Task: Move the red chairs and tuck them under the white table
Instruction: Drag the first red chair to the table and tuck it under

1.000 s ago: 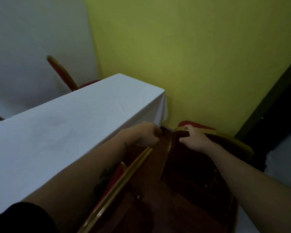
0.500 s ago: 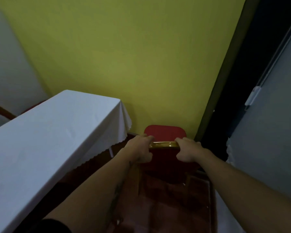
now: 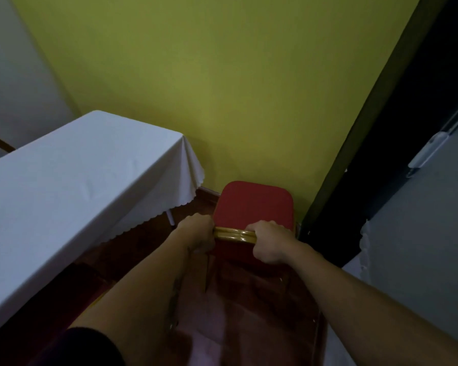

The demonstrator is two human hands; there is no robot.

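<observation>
1. The red chair [image 3: 253, 204] was gripped by both hands at the gold top rail [image 3: 234, 235] of its backrest; the seat was shown beyond the grip, toward the yellow-green wall [image 3: 222, 88], which its far edge appeared to meet or nearly meet.
2. The left hand [image 3: 198, 235] was closed around the left end of the rail, the fingers wrapped over it and hidden on the far side.
3. The right hand [image 3: 271, 243] was closed around the right end of the rail, knuckles turned up toward the camera; a short bare length of gold rail was left visible between the two fists.
4. The white table [image 3: 72, 186], covered by a cloth with a scalloped hem, was seen to the left of the grip. The chair was not tucked under it; the seat stood just beside the table's nearest corner, past its end.
5. A thin table leg [image 3: 170, 217] was visible below the hem, just left of the left hand.
6. A dark door frame [image 3: 376, 128] rose to the right of the grip, with a grey panel [image 3: 421, 233] farther right.
7. Dark reddish floor [image 3: 249, 299] lay beneath the forearms, nearer the camera than the grip.
8. A dark sleeve [image 3: 90, 347] covered the upper left arm.
</observation>
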